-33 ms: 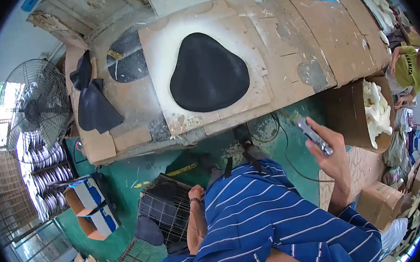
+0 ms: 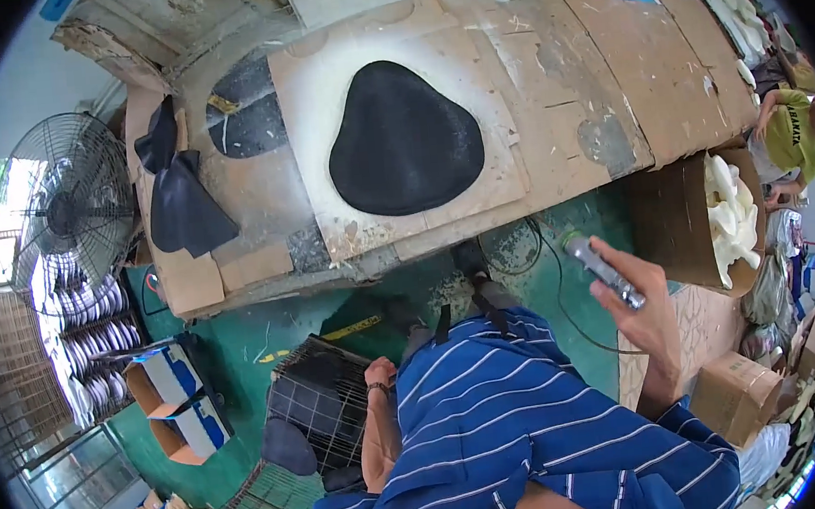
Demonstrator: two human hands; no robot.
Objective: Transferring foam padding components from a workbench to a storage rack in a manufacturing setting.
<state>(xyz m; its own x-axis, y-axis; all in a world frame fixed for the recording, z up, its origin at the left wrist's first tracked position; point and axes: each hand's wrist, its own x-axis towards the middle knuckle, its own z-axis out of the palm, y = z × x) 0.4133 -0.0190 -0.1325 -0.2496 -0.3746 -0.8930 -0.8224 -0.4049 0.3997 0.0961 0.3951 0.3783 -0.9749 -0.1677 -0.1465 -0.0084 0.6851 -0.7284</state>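
My right hand (image 2: pixel 642 297) is closed around a grey metal spray gun (image 2: pixel 603 269), held off the front edge of the table. A thin dark hose (image 2: pixel 569 323) runs near this hand. On the table, a black rounded-triangular seat-shaped pad (image 2: pixel 404 138) lies flat on a cardboard sheet (image 2: pixel 502 173) dusted white around it. My left hand (image 2: pixel 380 373) hangs low at my side, beside a wire basket (image 2: pixel 344 410) holding dark pieces. Its fingers are partly hidden, and I see nothing held in it.
Folded black sheet pieces (image 2: pixel 190 206) lie at the table's left. A caged fan (image 2: pixel 64 207) stands beyond. Right of the table is a cardboard box (image 2: pixel 666 222) with cream foam pieces (image 2: pixel 732 216). A person in a yellow-green shirt (image 2: pixel 794 133) is at far right.
My right hand and the spray gun have shifted very slightly back towards me. The pad and my left hand look much the same.
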